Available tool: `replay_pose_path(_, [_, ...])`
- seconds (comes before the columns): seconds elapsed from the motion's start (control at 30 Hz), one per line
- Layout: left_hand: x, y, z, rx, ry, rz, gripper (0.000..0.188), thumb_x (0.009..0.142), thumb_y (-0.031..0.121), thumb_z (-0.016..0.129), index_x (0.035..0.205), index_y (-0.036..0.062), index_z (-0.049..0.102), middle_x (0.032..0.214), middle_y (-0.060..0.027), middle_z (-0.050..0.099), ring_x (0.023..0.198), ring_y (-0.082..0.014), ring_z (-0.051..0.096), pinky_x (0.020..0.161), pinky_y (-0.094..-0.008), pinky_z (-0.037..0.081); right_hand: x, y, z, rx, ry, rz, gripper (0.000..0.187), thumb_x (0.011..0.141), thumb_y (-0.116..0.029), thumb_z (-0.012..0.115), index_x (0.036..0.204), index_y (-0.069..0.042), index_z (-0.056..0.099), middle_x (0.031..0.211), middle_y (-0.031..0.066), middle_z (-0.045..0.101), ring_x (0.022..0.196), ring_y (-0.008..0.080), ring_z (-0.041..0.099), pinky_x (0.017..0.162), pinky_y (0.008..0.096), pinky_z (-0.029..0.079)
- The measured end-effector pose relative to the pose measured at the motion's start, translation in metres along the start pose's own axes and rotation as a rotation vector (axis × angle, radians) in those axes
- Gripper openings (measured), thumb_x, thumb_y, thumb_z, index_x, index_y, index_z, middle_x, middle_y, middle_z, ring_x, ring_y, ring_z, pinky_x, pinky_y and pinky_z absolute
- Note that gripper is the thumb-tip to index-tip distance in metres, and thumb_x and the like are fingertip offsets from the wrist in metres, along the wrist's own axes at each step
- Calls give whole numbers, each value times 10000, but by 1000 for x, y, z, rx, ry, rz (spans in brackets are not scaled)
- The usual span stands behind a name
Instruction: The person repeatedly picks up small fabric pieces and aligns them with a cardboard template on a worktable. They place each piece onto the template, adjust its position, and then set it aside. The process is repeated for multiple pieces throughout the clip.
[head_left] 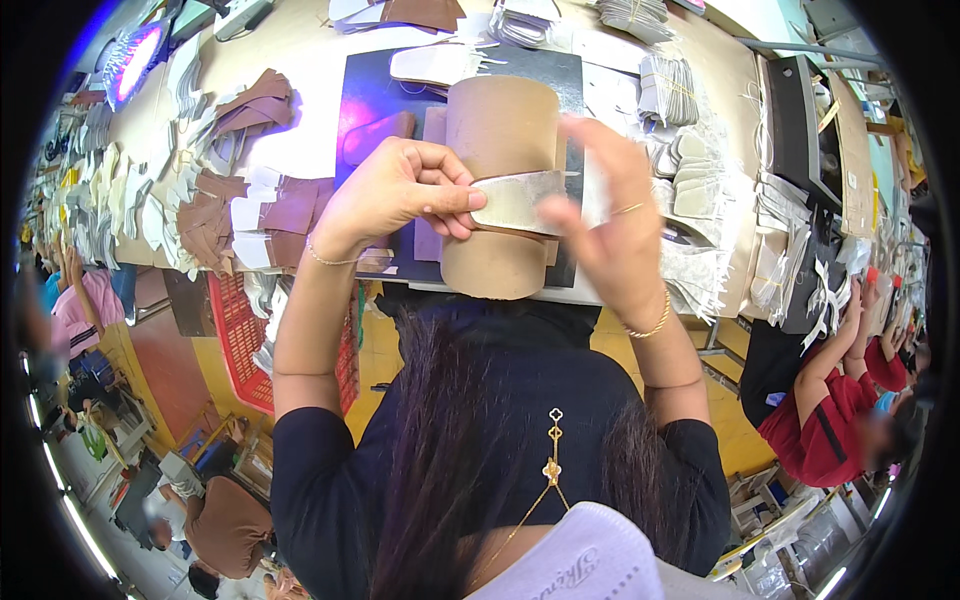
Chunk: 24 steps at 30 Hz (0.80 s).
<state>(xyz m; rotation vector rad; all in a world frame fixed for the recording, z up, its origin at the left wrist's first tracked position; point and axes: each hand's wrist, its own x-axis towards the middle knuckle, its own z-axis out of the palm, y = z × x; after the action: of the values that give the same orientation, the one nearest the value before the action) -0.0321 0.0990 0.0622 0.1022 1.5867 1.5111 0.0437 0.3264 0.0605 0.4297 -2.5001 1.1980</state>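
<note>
A tan cylindrical form lies on the dark board at the table's near edge, its length pointing away from me. Around its middle curves a whitish strip-like piece with a brown edge. My left hand pinches the left end of this piece between thumb and fingers. My right hand, partly smeared by motion, is at the cylinder's right side. Its thumb stands apart from the fingers near the piece's right end, and I see nothing held in it. The underside of the cylinder is hidden.
Brown and white cut pieces lie in stacks on the left. Bundled pale pieces and threads cover the right side, beside a black tray. A red basket is below the table edge. A person in red works at right.
</note>
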Motion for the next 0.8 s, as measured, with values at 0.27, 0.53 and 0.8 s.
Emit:
replay_pose_path(0.27, [1, -5, -3, -2, 12, 44, 184, 844, 149, 710, 884, -17, 640, 732, -94, 696, 630, -139, 680, 564, -220, 517, -13, -1, 55, 93, -128, -221, 798, 895, -666, 353, 1438, -82, 391, 1470, 102, 405, 1398, 329, 298, 1142, 499, 160])
replay_pose_path(0.53, [3, -4, -4, -13, 41, -9, 150, 807, 64, 727, 852, -18, 609, 697, -102, 668, 605, -159, 677, 563, -256, 563, -64, 11, 58, 508, -118, 264, 895, 924, -680, 202, 1511, -29, 20, 1573, 205, 15, 1461, 333, 21, 1168, 420, 49])
replay_pose_path(0.8, [-5, 2, 9, -63, 53, 114, 120, 804, 10, 708, 860, -26, 609, 744, -116, 675, 604, -177, 679, 562, -270, 570, -80, 30, 21, 850, -43, 609, 747, 990, -506, 341, 1504, -20, 101, 1547, 177, 194, 1415, 287, 250, 1129, 390, 257])
